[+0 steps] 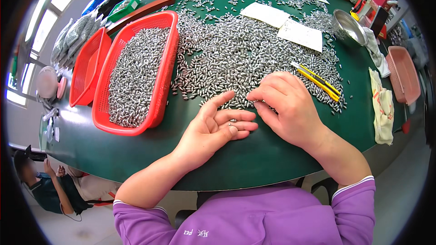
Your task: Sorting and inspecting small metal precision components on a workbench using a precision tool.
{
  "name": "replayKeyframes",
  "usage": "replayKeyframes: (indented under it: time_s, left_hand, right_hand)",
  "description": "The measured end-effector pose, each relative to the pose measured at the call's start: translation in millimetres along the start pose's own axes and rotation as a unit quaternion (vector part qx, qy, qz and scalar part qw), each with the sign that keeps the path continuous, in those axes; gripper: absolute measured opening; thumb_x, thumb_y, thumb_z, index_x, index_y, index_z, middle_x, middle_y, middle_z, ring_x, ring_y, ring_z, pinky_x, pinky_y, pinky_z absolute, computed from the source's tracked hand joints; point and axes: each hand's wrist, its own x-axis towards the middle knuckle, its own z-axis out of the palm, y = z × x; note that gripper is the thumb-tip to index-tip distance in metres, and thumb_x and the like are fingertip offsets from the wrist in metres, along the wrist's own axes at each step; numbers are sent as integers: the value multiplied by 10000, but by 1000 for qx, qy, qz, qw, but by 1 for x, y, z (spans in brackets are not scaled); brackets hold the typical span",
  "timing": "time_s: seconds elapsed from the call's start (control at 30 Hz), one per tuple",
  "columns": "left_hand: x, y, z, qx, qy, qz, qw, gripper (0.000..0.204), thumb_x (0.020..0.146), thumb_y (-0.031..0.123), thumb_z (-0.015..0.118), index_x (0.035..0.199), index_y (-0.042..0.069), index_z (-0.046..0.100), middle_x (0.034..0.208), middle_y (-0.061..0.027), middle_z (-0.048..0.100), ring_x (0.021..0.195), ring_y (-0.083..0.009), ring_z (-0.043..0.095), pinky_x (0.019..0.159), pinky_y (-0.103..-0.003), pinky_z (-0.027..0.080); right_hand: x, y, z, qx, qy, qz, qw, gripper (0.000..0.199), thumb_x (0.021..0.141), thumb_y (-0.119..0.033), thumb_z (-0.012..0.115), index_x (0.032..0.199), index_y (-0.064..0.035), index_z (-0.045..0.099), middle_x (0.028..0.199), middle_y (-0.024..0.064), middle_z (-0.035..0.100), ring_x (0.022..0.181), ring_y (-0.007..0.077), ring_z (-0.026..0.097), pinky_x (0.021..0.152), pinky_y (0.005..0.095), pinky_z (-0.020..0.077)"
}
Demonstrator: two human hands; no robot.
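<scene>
A broad heap of small silver metal parts (227, 50) covers much of the green table in front of me. At the heap's near edge my left hand (215, 124) is turned palm up with its fingers loosely curled. A small metal part (232, 120) shows by its thumb tip, resting on the fingers. Just to the right, my right hand (286, 102) is palm down, its thumb and forefinger pinched together over the near edge of the heap. Whatever lies in that pinch is too small or hidden to make out. Its fingertips are close to the left fingers but apart from them.
Left of the heap stands a red basket (170, 70) full of the same parts, beside another red basket (87, 81). Yellow cutters (320, 84) and paper sheets (299, 35) lie on the heap. A metal bowl (349, 27) and a cloth (382, 109) are at right. A person (59, 186) sits at far left.
</scene>
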Motion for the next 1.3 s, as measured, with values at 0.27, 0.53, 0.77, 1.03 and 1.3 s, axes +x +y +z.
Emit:
replayKeyframes:
  time_s: [0.27,0.53,0.77,1.03,1.3]
  left_hand:
    - [0,-3,0,-23,14,4,1000,641,944,29,558,1479,31,205,1270,-208,545,1161,-294,591,978,-363,500]
    - [5,14,-32,-95,160,153,971,332,1025,209,438,1297,20,429,1069,-136,639,903,-191,660,745,-289,549]
    - [8,11,-35,-119,75,162,977,321,996,135,513,1295,24,475,1058,-128,671,628,-90,561,534,-186,441]
    - [6,7,-19,-66,-28,106,992,360,972,-5,412,1329,32,434,1259,-150,554,802,-151,617,695,-257,527]
    - [-2,-5,-15,489,-214,383,754,305,751,24,646,1045,84,697,1217,-127,607,1026,-302,628,830,-402,526]
  right_hand:
    - [0,0,0,-2,1,-2,1000,183,742,-80,678,917,-119,644,919,36,592,972,238,568,818,380,442]
    - [2,0,2,-5,9,-32,999,199,721,-62,690,908,-118,650,946,26,591,990,237,570,835,386,447]
    - [4,-3,3,-1,10,-38,999,210,728,-57,693,928,-115,660,968,26,597,1008,240,577,852,391,449]
    - [6,-1,-2,16,51,-35,998,269,750,-47,676,1010,-113,664,1034,50,594,989,263,583,841,389,457]
    - [3,-25,-5,244,-133,-154,948,551,890,-532,582,1243,-110,610,1287,47,596,1252,295,512,1077,497,328]
